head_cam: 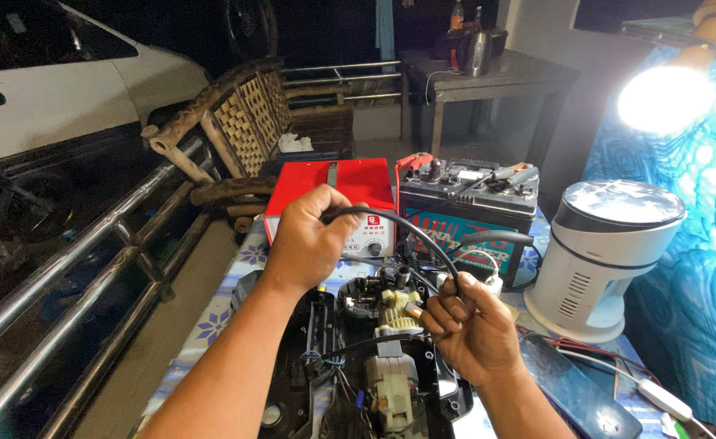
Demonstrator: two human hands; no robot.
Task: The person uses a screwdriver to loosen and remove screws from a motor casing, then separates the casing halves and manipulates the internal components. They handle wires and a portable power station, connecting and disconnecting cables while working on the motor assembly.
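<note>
My left hand [309, 240] is raised over the table, fingers closed around a black cable [423, 244] that arcs down to the right. My right hand [472, 325] pinches the lower end of that same cable just above an opened black appliance [325, 358], whose yellow gears [397, 313] and grey motor [389, 386] are exposed. Behind my left hand stands a red box-shaped charger [358, 183] with a white front panel. A black car battery [468, 203] with clamps on its terminals sits to the charger's right.
A white cylindrical fan-like device [606, 260] stands right of the battery. A dark phone [577, 390] and white cord [659, 398] lie at the lower right. A bright lamp [667, 97] glares above. Metal railing [90, 268], a woven bench [252, 122] and a white car [57, 89] are left.
</note>
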